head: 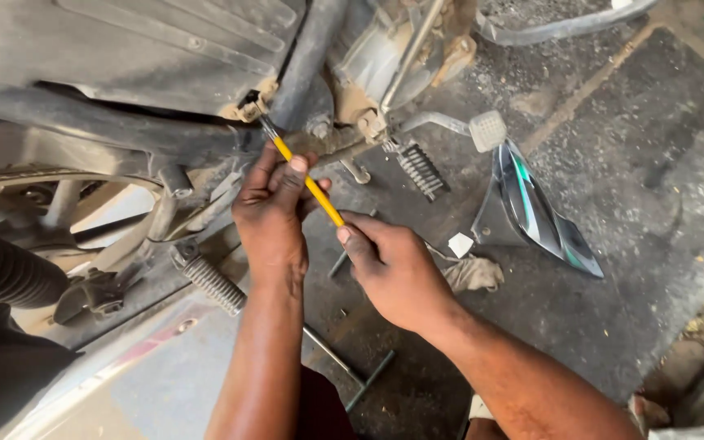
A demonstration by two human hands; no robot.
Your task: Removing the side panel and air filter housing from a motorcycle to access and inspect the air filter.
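Note:
A thin yellow-handled brush (pixel 313 188) runs diagonally from lower right to upper left. Its dark tip (pixel 264 124) touches a grimy bracket under the motorcycle frame (pixel 165 49). My left hand (pixel 270 213) pinches the upper part of the handle between thumb and fingers. My right hand (pixel 397 267) grips the lower end of the handle. Both hands sit just below the engine area, between the two footpegs.
A ribbed footpeg (pixel 213 285) lies left of my left arm, another footpeg (pixel 420 169) and a brake pedal (pixel 486 129) are upper right. A glossy black-and-green body panel (pixel 539 213), a rag (pixel 473 273), a T-handle wrench (pixel 352 371) and a spanner (pixel 356 171) lie on the concrete floor. The tyre (pixel 2 269) is at left.

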